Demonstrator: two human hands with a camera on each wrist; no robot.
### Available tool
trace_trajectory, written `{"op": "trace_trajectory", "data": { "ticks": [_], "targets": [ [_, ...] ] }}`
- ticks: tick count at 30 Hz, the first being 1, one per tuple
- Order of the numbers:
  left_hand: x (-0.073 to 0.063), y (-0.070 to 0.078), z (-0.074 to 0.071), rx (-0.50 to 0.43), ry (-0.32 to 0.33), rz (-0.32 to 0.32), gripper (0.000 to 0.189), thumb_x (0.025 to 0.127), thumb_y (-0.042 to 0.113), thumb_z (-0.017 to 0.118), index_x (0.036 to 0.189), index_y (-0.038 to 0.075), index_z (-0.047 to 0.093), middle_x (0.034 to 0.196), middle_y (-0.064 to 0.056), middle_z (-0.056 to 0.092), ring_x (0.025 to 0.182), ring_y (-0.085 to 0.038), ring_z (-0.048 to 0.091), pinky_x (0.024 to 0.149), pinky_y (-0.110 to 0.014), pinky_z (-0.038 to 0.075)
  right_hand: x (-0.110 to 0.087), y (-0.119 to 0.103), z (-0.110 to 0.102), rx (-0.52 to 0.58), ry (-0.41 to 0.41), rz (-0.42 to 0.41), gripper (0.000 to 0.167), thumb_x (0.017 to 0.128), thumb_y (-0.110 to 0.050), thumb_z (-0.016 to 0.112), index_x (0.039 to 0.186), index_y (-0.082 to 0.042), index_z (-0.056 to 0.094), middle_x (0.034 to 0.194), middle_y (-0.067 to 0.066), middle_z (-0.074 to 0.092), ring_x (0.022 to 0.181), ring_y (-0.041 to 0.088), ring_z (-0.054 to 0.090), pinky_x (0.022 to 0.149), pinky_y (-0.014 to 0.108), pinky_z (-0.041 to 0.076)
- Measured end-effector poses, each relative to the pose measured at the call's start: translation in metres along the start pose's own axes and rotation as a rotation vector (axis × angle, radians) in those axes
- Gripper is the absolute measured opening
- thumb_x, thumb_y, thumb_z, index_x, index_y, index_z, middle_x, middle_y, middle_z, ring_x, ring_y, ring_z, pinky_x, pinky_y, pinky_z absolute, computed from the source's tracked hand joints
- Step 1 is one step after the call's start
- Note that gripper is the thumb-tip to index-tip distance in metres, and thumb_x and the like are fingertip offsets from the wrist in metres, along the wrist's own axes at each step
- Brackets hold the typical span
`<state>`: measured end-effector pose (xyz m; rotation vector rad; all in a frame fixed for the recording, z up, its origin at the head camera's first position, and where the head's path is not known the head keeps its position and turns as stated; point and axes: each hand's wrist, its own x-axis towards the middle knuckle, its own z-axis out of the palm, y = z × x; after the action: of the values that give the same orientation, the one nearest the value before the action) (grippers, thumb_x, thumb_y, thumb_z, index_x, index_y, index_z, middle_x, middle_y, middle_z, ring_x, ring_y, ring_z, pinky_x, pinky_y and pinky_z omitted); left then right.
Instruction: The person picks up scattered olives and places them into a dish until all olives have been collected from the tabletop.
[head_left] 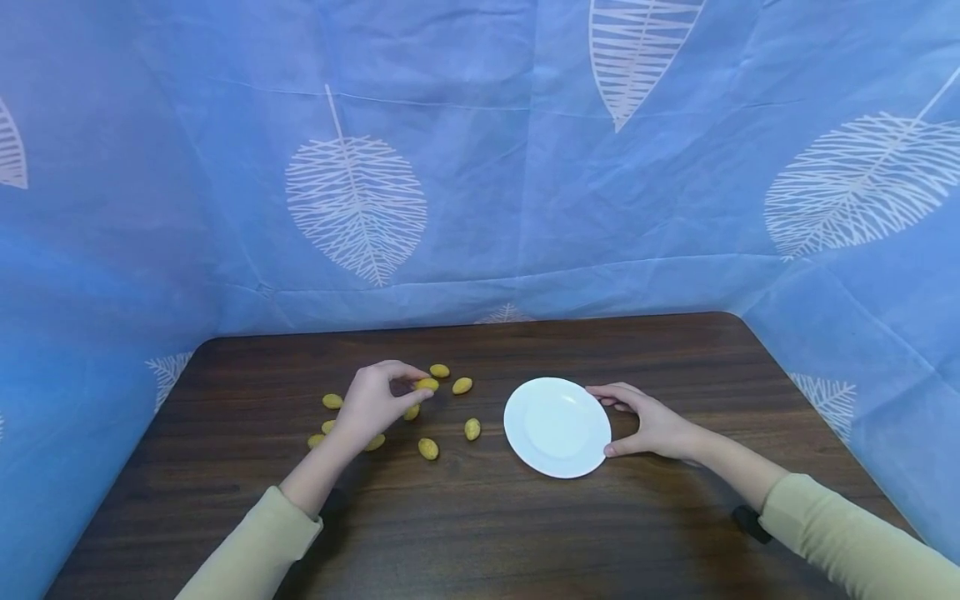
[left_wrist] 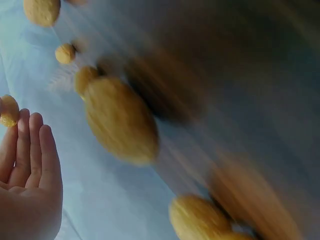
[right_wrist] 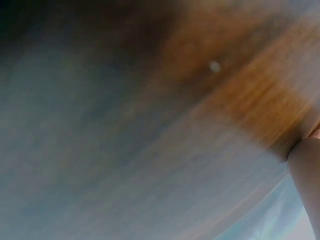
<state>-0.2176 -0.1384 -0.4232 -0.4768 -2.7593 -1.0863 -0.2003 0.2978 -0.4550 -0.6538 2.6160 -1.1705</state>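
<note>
My left hand (head_left: 375, 400) pinches a small yellow oval fruit (head_left: 427, 384) between thumb and fingertips. In the left wrist view the pinched fruit (left_wrist: 9, 111) shows at the fingertips, its surface finely bumpy. Several similar yellow fruits (head_left: 428, 449) lie loose on the table around and under this hand, some partly hidden by it. A round white plate (head_left: 558, 427) lies to their right. My right hand (head_left: 651, 422) grips the plate's right rim, thumb at the near side and fingers at the far side. The right wrist view shows only part of this hand, at its edge.
The dark wood-patterned table (head_left: 465, 525) has rounded far corners. Blue cloth (head_left: 480, 192) with white leaf prints hangs behind it and along both sides. A small dark object (head_left: 751, 524) shows beside the right sleeve.
</note>
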Motion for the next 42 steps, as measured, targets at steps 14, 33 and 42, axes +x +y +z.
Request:
{"op": "trace_trajectory", "data": {
  "ticks": [14, 33, 42],
  "targets": [
    [0.005, 0.029, 0.028, -0.159, -0.089, -0.011, 0.021, 0.088, 0.016, 0.088, 0.108, 0.014, 0.083, 0.1, 0.0, 0.079, 0.089, -0.014, 0.073, 0.087, -0.04, 0.065, 0.001, -0.004, -0.002, 0.01, -0.012, -0.014, 0.087, 0.08, -0.021, 0.096, 0.153, -0.003, 0.052, 0.148, 0.019, 0.056, 0.127, 0.022, 0.055, 0.107, 0.023, 0.048],
    [0.018, 0.062, 0.07, -0.121, -0.276, 0.115, 0.017, 0.09, 0.017, 0.087, 0.107, 0.013, 0.083, 0.105, -0.001, 0.079, 0.094, -0.013, 0.072, 0.084, -0.024, 0.06, -0.001, -0.001, -0.002, 0.005, -0.015, -0.037, 0.087, 0.079, -0.02, 0.095, 0.153, -0.004, 0.052, 0.147, 0.018, 0.057, 0.126, 0.008, 0.053, 0.106, 0.024, 0.048],
    [0.022, 0.076, 0.089, -0.031, -0.362, 0.17, 0.019, 0.089, 0.02, 0.089, 0.107, 0.015, 0.083, 0.106, 0.002, 0.079, 0.09, -0.007, 0.066, 0.08, -0.017, 0.055, -0.001, -0.002, -0.001, -0.001, -0.017, -0.036, 0.086, 0.08, -0.02, 0.095, 0.153, -0.003, 0.052, 0.148, 0.019, 0.057, 0.126, 0.008, 0.053, 0.107, 0.021, 0.047]
  ]
}}
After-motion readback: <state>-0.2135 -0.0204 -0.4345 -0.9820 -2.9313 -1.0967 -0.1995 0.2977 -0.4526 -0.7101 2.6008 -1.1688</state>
